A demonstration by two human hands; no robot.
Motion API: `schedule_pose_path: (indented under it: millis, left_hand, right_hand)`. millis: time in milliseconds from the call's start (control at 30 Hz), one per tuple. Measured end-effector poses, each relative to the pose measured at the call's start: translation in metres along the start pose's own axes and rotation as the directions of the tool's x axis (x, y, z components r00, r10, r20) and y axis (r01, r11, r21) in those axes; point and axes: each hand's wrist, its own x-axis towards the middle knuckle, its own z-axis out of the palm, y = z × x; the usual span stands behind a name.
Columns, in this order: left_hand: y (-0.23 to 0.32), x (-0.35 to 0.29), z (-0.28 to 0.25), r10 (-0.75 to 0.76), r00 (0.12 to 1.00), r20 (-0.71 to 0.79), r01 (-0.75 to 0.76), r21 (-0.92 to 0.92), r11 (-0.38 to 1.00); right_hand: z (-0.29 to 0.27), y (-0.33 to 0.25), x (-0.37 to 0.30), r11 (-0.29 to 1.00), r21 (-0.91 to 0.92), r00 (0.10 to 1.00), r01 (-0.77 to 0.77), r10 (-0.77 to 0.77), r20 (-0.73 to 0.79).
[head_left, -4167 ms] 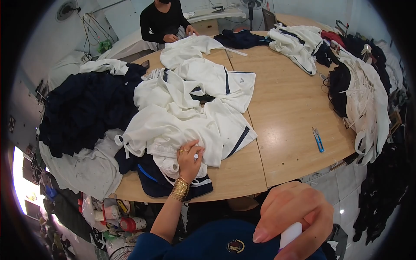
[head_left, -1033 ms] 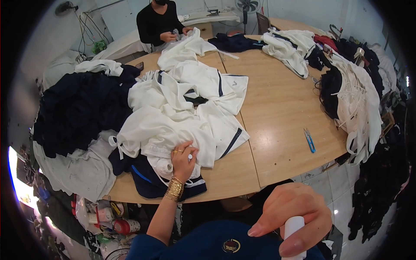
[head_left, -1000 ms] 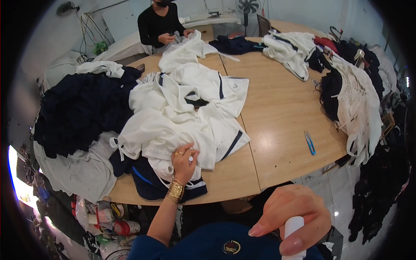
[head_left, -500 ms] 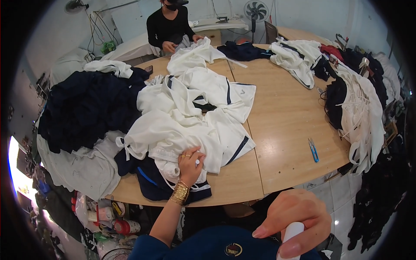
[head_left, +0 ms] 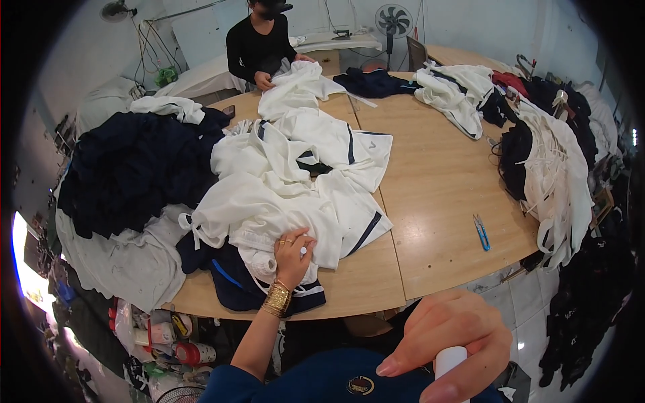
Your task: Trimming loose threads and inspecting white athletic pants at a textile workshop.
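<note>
My left hand [head_left: 293, 258], with rings and a wide gold bracelet, lies on the near part of a heap of white garments [head_left: 259, 195]. Its fingers are bent over the cloth, and a small white cap-like piece [head_left: 303, 251] sticks out between them. Close to the camera at the lower right, my right hand [head_left: 457, 342] is curled round a smooth white cylinder [head_left: 450, 363], whose lower end is out of view. Dark navy trim shows on several of the white garments. A navy garment [head_left: 232, 285] with a blue stripe lies partly under the heap.
Blue-handled thread snips [head_left: 482, 234] lie on the wooden table [head_left: 437, 201]. A navy clothing pile [head_left: 138, 168] fills the left side. White straps and cloth [head_left: 551, 181] hang over the right edge. Across the table a person [head_left: 259, 43] in black handles white cloth.
The view has shifted slightly. The person across the table has shifted their hands on the white cloth. My right hand has moved a little left, and my left hand stays on the heap.
</note>
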Motion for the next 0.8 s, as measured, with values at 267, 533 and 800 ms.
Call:
schedule_pose_path:
  millis: [267,533,800]
  left_hand:
    - [0.066,0.008,-0.032,-0.424,0.842,0.333,0.522,-0.700,0.487]
    - [0.087,-0.017,-0.042,-0.151,0.549,0.822,0.776,-0.569,-0.272]
    - [0.109,-0.012,-0.040,-0.148,0.512,0.846,0.854,-0.519,-0.014]
  right_hand:
    - [0.000,-0.009,0.001,0.998,-0.063,0.997,-0.020,0.015,-0.071]
    - [-0.005,0.010,-0.026,0.997,0.069,1.000,-0.031,0.031,-0.002]
    - [0.043,0.010,-0.012,0.965,0.250,0.882,-0.085,0.190,-0.431]
